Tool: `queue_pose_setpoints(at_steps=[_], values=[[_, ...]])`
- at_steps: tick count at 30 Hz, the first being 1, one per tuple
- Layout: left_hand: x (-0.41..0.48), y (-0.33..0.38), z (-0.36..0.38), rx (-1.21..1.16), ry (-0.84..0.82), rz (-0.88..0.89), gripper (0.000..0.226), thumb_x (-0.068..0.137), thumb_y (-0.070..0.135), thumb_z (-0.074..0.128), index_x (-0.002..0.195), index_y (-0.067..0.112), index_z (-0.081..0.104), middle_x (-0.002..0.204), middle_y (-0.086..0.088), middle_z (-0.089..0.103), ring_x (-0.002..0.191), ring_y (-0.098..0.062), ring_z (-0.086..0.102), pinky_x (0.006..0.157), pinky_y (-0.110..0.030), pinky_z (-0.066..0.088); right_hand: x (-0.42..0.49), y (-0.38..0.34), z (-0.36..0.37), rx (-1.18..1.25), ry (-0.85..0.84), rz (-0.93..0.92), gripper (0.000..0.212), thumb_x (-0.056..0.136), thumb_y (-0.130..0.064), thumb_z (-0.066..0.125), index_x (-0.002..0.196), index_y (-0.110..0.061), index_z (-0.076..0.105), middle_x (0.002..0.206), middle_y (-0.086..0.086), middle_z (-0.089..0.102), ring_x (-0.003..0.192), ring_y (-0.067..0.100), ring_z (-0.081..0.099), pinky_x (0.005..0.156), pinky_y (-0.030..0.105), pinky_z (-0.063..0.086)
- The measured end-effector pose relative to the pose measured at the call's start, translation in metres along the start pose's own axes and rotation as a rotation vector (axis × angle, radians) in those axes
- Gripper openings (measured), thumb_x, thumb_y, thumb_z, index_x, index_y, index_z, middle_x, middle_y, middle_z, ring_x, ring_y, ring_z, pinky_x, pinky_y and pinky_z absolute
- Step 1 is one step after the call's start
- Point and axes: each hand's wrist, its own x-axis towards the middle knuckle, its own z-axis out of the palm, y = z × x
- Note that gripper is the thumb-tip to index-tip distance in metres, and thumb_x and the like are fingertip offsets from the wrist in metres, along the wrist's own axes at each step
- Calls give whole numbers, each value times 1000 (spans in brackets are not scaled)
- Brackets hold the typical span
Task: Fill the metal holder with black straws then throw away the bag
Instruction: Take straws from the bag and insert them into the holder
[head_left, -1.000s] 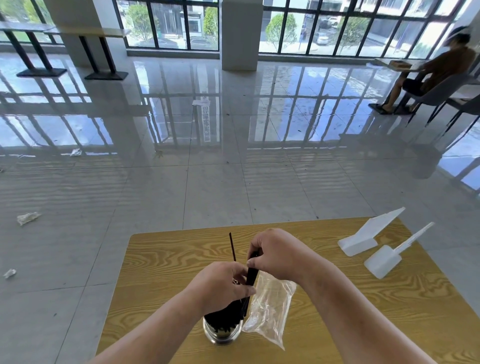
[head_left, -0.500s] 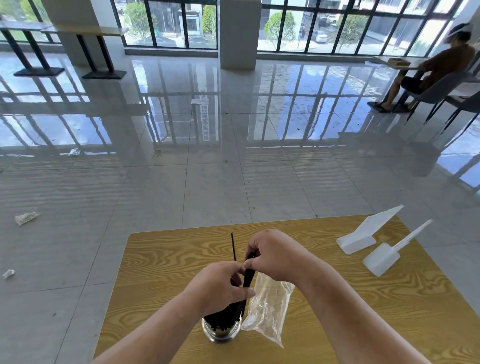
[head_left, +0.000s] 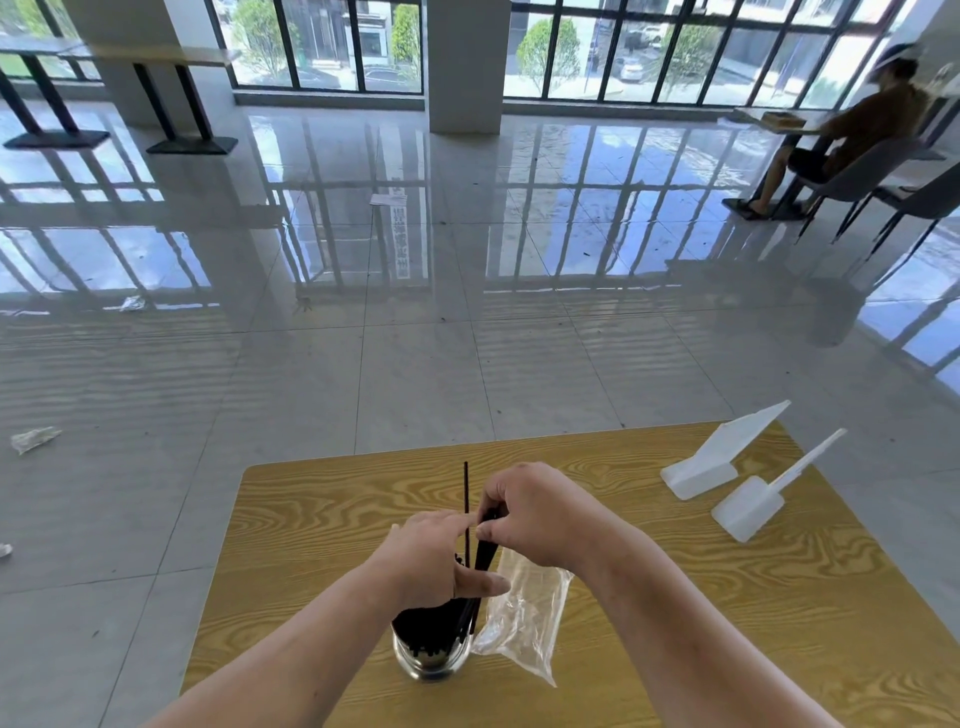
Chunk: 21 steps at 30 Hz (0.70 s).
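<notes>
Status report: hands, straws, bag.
Both hands, left and right, pinching thin black straws above round metal holder. Clear plastic bag hanging beside. Nothing blocking.

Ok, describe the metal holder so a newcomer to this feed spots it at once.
Start at the yellow wood-grain table at the bottom of the view and go to its near edge, below the left hand. The metal holder is the shiny round cup there, packed with black straws. Beside it hangs a limp clear plastic bag; the holder alone is rigid and reflective.
</notes>
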Motion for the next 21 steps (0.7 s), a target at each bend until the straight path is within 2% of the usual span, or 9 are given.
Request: queue_pose_setpoints(at_steps=[3,6,9,11,14,18,21], values=[[-2,-3,-2,-80,23,36,117,66,94,68,165,43,30,175,9,28,162,-18,20,131,-48,23,-5,3,-5,16,15,10,6,90,-30,79,87,-25,78,87,-10,73,74,8,66,66,32,59],[-8,-2,-11,-86,72,104,130,59,106,55,167,39,29,176,9,25,162,-17,21,128,-43,23,-10,7,-15,46,40,25,6,89,-31,80,86,-26,78,86,-11,75,79,6,69,73,34,61],[-16,0,-23,-184,182,147,126,61,111,37,164,38,36,172,6,34,158,-15,30,127,-42,28,-14,12,-29,75,80,36,7,88,-32,81,84,-28,78,77,-14,75,70,-1,68,59,19,53],[-22,3,-30,-252,265,163,116,66,109,35,158,39,48,164,6,46,145,-10,47,122,-40,40,-16,15,-38,112,89,44,9,88,-32,82,81,-29,77,65,-22,71,57,-6,62,48,10,42],[-32,7,-39,-322,347,178,97,67,104,50,144,46,61,146,17,60,117,1,64,105,-37,56,-17,15,-51,197,87,39,11,89,-29,83,80,-29,77,60,-16,70,49,-2,57,47,14,42],[-44,21,-44,-298,347,200,82,58,95,72,127,52,72,123,32,66,104,9,66,95,-26,59,-14,8,-66,364,85,-7,10,90,-25,83,81,-29,79,72,5,78,57,11,64,59,29,55],[-45,32,-43,-244,427,210,39,70,73,80,100,48,78,97,27,70,88,7,65,76,-20,54,-8,2,-68,481,91,-39,7,90,-19,84,84,-21,80,73,7,78,59,13,66,60,30,58]])
